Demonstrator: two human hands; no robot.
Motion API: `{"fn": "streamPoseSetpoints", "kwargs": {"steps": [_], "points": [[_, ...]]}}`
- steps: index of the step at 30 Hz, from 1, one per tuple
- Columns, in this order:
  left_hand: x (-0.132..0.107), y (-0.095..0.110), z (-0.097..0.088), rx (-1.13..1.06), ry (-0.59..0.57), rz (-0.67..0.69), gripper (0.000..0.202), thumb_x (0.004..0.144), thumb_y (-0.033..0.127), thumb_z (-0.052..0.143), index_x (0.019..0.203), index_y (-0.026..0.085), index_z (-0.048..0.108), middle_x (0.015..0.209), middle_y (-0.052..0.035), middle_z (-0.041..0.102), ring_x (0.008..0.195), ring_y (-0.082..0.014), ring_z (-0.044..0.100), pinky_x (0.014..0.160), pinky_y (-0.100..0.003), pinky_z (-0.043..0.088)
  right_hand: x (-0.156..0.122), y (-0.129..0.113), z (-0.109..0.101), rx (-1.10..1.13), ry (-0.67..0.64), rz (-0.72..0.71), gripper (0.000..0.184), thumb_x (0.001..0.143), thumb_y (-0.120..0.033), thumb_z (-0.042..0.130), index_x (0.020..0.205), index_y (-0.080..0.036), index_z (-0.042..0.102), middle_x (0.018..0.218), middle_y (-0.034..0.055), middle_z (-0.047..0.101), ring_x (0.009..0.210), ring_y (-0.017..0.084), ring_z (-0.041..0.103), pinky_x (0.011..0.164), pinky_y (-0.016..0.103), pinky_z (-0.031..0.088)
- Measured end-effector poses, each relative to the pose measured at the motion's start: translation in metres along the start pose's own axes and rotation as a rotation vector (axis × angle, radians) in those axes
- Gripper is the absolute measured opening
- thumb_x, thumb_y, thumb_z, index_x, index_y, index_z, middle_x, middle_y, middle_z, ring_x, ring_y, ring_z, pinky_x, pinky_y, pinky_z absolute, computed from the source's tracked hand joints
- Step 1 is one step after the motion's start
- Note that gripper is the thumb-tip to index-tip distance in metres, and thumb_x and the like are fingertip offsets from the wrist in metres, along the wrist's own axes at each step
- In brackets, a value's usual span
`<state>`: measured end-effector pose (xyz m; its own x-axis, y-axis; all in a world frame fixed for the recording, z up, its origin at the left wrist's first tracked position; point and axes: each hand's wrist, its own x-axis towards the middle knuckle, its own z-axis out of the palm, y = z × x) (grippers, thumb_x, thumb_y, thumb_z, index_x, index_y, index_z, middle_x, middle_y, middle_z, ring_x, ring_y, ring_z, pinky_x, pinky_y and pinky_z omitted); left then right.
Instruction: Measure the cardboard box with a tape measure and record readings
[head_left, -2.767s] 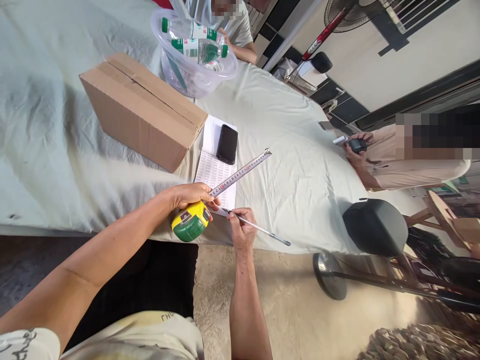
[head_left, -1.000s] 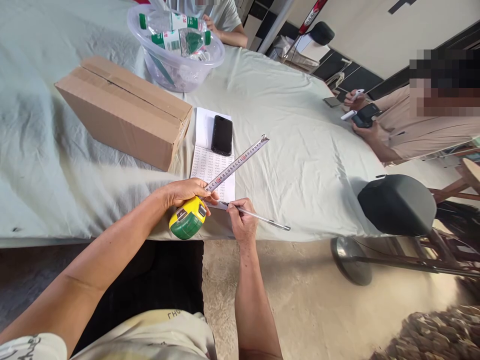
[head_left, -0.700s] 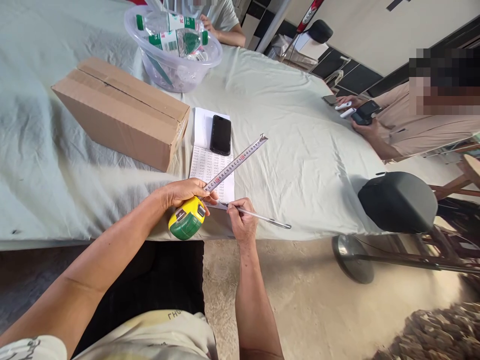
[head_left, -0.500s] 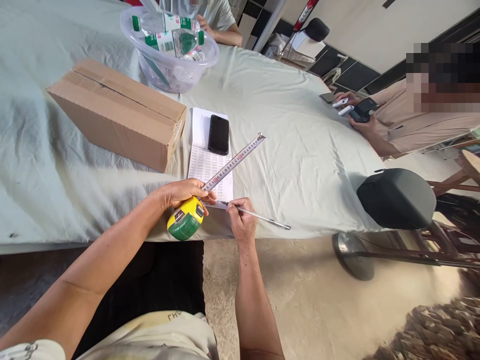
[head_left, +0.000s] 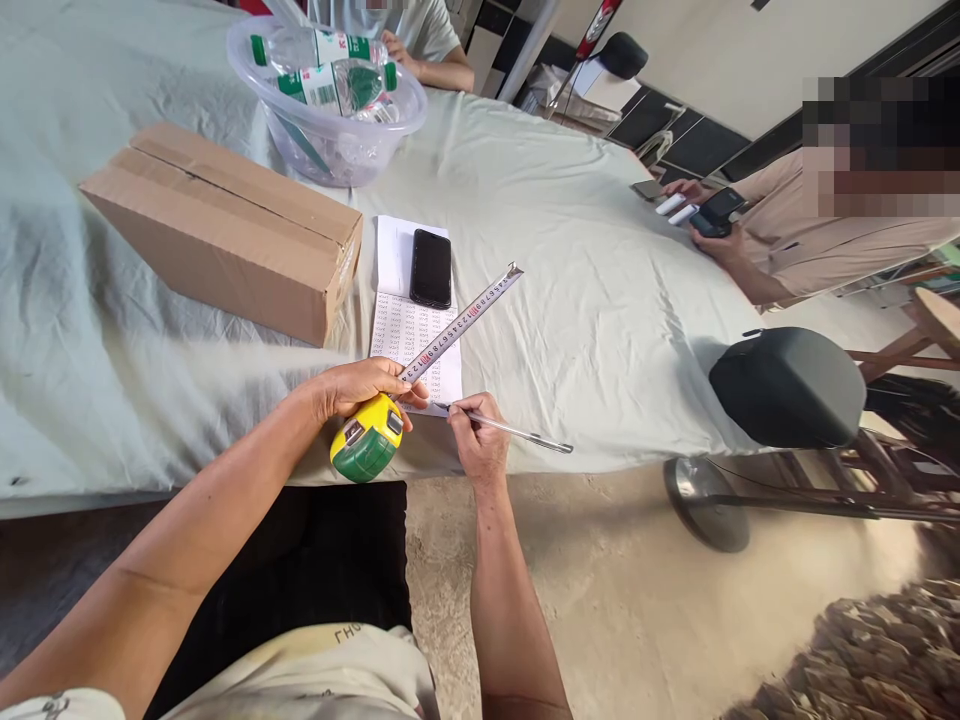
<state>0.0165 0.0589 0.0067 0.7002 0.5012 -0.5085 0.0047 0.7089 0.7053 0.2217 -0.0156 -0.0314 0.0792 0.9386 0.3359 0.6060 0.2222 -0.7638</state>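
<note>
My left hand [head_left: 367, 385] is closed on a yellow and green tape measure [head_left: 366, 440], at the table's near edge. Its metal blade is pulled out and slants up to the right across an open notebook [head_left: 386, 335]. Rows of small handwriting fill the notebook's lower page. In my right hand [head_left: 481, 435] is a slim silver pen [head_left: 525, 434], its tip at the lower part of the page and its back end pointing right. A black smartphone [head_left: 431, 268] lies on the notebook's upper page.
A closed cardboard box [head_left: 225, 240] stands left of the notebook on the cloth-covered table [head_left: 562, 230]. Behind it sits a clear plastic basin [head_left: 330, 150] holding bottles. One person [head_left: 780, 230] at the right holds a dark device; another sits at the far side. A black case [head_left: 787, 388] rests near the right edge.
The view has shifted slightly, so the table things appear a little further left. Both hands keep their grips, and the pen tip stays at the lower page.
</note>
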Motion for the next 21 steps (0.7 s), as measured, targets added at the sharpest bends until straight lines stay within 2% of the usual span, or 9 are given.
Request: {"fn": "streamPoseSetpoints", "kwargs": {"steps": [7, 21], "points": [[0.0009, -0.0015, -0.0011, 0.001, -0.005, 0.002, 0.011, 0.079, 0.016, 0.064, 0.089, 0.011, 0.065, 0.097, -0.0147, 0.072, 0.063, -0.0207, 0.070, 0.060, -0.032, 0.054, -0.0001, -0.0004, 0.0002, -0.008, 0.062, 0.013, 0.012, 0.083, -0.023, 0.051, 0.072, -0.022, 0.054, 0.067, -0.0024, 0.055, 0.057, 0.013, 0.051, 0.052, 0.026, 0.039], [0.0013, -0.0025, -0.0020, 0.013, -0.010, -0.001, 0.010, 0.081, 0.015, 0.061, 0.089, 0.011, 0.064, 0.094, -0.0137, 0.073, 0.062, -0.0199, 0.070, 0.059, -0.031, 0.054, -0.0001, -0.0003, 0.0009, -0.014, 0.035, 0.004, 0.012, 0.081, -0.020, 0.050, 0.070, -0.022, 0.054, 0.067, -0.0024, 0.054, 0.057, 0.013, 0.051, 0.052, 0.025, 0.039]]}}
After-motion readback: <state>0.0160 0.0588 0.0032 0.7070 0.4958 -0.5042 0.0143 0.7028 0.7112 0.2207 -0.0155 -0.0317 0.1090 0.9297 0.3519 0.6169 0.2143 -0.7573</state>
